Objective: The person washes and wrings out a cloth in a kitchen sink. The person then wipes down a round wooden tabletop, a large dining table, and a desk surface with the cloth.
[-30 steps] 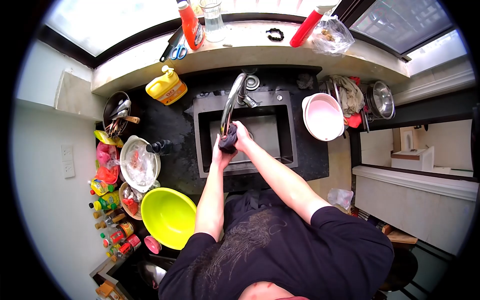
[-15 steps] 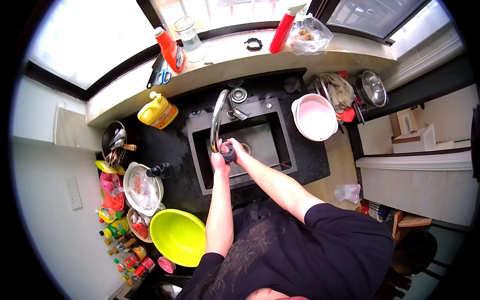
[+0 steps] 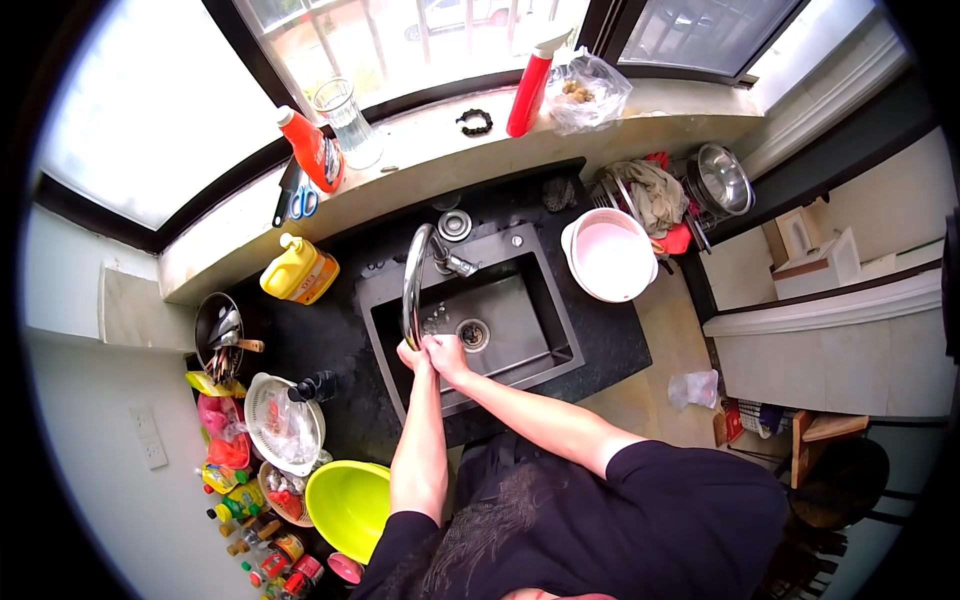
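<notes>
Over the left part of the dark sink (image 3: 515, 345), my left hand (image 3: 412, 356) and my right hand (image 3: 446, 356) are closed and pressed together under the end of the curved chrome faucet (image 3: 413, 280). Half a second ago a small dark cloth showed between them; now the fists hide it almost wholly. Water drops or bubbles lie on the sink floor beyond my hands, left of the round drain (image 3: 472, 335).
A pink-and-white basin (image 3: 612, 262) stands right of the sink. On the left are a yellow pump bottle (image 3: 300, 272), a white colander (image 3: 262, 440) and a lime-green basin (image 3: 350, 505). Along the windowsill stand a red bottle (image 3: 530, 92), a glass jar (image 3: 348, 125) and blue-handled scissors (image 3: 303, 203).
Both hands have drawn closer to my body and tightened into fists, covering the dark cloth. The drain shows fully now. My view has shifted slightly.
</notes>
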Tool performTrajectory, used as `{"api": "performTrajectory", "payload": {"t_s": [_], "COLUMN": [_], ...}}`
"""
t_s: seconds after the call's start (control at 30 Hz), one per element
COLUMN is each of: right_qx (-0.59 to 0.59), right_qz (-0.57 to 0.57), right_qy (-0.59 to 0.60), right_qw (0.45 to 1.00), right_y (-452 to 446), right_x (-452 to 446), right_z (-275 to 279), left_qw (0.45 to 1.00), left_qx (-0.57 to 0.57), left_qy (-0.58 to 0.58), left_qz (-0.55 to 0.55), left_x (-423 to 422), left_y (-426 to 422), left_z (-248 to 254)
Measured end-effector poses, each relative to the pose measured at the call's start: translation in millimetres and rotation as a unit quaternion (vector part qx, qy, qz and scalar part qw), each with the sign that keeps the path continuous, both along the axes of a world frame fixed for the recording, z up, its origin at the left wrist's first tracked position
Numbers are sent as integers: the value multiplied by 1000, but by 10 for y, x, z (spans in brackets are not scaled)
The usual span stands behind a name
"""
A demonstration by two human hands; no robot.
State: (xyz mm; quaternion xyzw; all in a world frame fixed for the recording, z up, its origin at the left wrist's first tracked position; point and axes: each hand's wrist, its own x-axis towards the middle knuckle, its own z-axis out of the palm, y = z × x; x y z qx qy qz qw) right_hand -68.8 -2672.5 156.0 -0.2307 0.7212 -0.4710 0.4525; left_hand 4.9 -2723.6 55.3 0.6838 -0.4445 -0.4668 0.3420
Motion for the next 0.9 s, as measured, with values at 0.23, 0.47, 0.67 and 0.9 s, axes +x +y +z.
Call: {"api": "performTrajectory", "payload": {"t_s": [0.23,0.47,0.67,0.9], "right_qx": [88,-53,-23,29], "right_qz": [-29,-20,76,-34], "right_qy": [56,-164,101,89], "right_qw": [994,985,992,995], "right_y": [-342,-338,-65,-526], "right_x": [-422,-212,-124,-523], "right_z": [-711,-539,257,-418], "left_qw": [986,989,995,971], "left_qx": [-63,-126,-58,-71], "left_qy": [154,7,-48,180], "left_qz": [15,73,60,139], "left_x": [-488,-480,-117,-645], "left_y": [436,243,-184,306], "left_z": [739,1129,97,955]}}
